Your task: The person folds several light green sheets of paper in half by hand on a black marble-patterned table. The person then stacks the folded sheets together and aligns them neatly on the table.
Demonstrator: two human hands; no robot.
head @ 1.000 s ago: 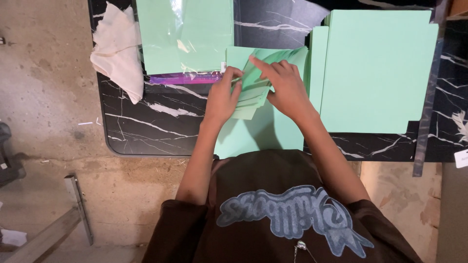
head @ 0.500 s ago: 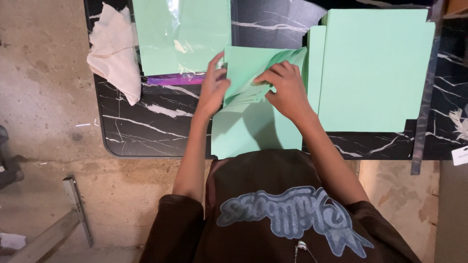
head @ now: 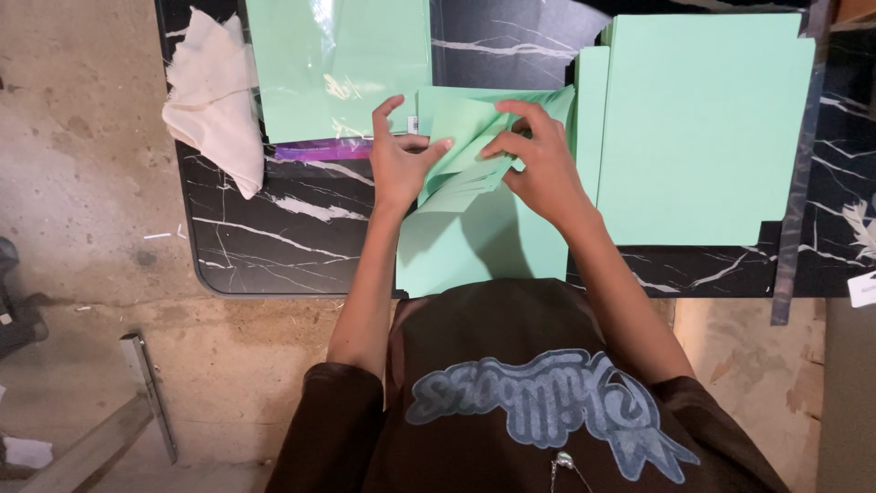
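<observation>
Your flat green sheet point(head: 474, 246) lies at the bench point(head: 274, 237) edge nearest you, and above it both hands grip a half-folded green sheet point(head: 465, 137), creases unfinished. Left hand point(head: 399, 160) fingers press it; right hand point(head: 538, 160) fingers pinch its top fold, with stacks point(head: 703, 128) waiting beyond.

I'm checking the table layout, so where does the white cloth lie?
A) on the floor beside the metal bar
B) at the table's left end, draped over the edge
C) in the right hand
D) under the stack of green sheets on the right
B: the white cloth sits at the left end of the table, hanging past its edge, clear of both hands and the green sheets.
</observation>
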